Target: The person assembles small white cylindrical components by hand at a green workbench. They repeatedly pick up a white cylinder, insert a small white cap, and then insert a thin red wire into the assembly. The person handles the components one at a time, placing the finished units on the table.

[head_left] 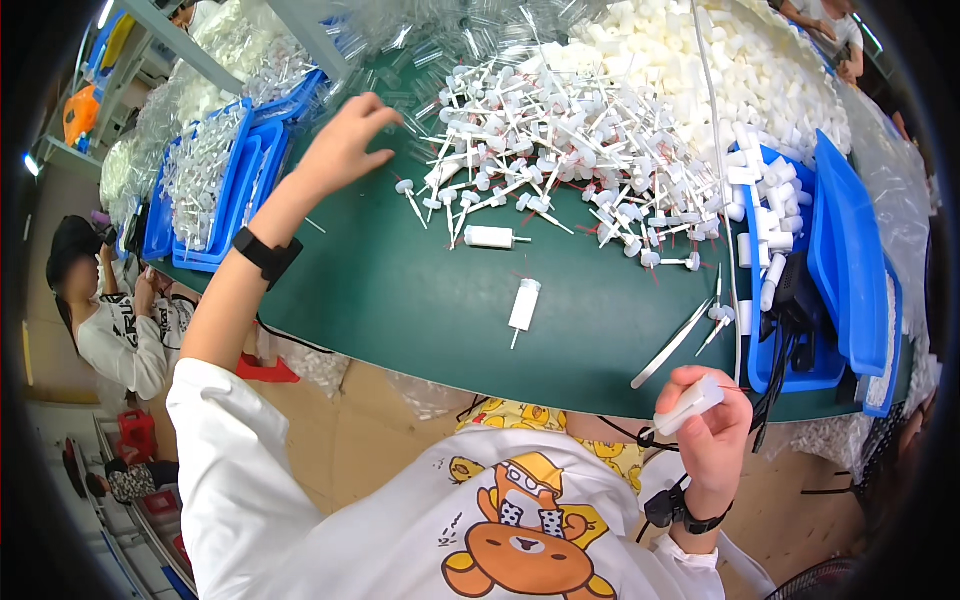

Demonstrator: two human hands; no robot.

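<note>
Near the table's front right, my right hand [715, 430] is closed around a white cylinder [690, 405] with a thin rod at one end. My left hand [345, 138] reaches over the far left of the table, fingers stretched and thumb apart, beside a heap of clear plastic tubes [430, 60]. Two similar white cylinders with rods, one lying sideways [490, 237] and one pointing toward me [524, 304], rest on the green table [410, 310]. Metal tweezers [672, 345] lie just beyond my right hand, next to a small white rod piece with a disc [718, 318].
A large pile of white rod pieces [560, 150] with thin red wires covers the table's middle back. Behind it are heaped white foam-like cylinders [720, 70]. Blue bins stand at the right [850, 260] and left [255, 190]. A cable [722, 200] crosses the right side. Another person [125, 320] sits at left.
</note>
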